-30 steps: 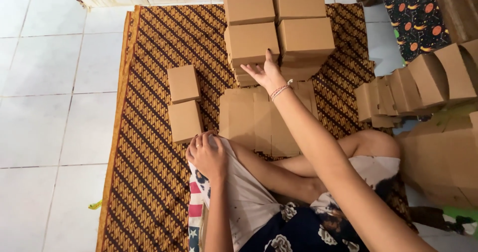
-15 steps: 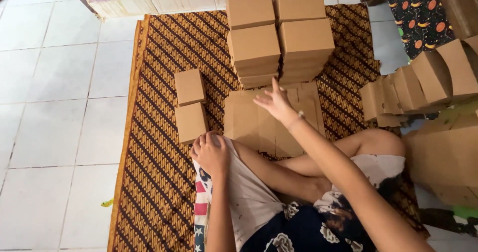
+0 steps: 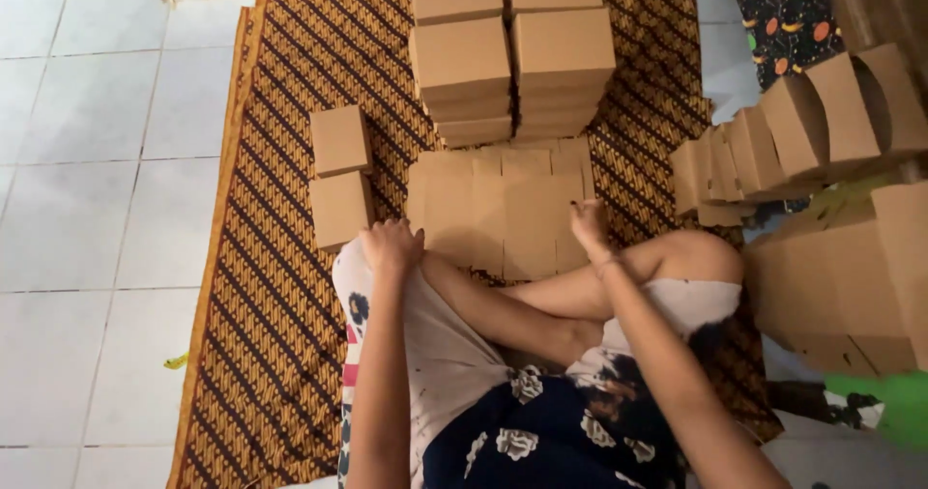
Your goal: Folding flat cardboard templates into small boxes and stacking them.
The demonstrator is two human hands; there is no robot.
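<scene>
A brown patterned mat [image 3: 280, 286] lies on a white tiled floor [image 3: 87, 160]. Two small closed cardboard boxes [image 3: 340, 175] sit side by side on the mat. At the right, folded box blanks [image 3: 802, 127] lean in a row.

two tall stacks of closed brown boxes [image 3: 512, 49] stand side by side at the far end of the patterned mat [image 3: 290, 73]. just before them lies a flat pile of unfolded brown cardboard blanks [image 3: 498, 209]. two small square brown boxes [image 3: 340, 175] sit left of the blanks, one behind the other. at the right, a leaning row of half-folded brown boxes [image 3: 773, 151].
</scene>
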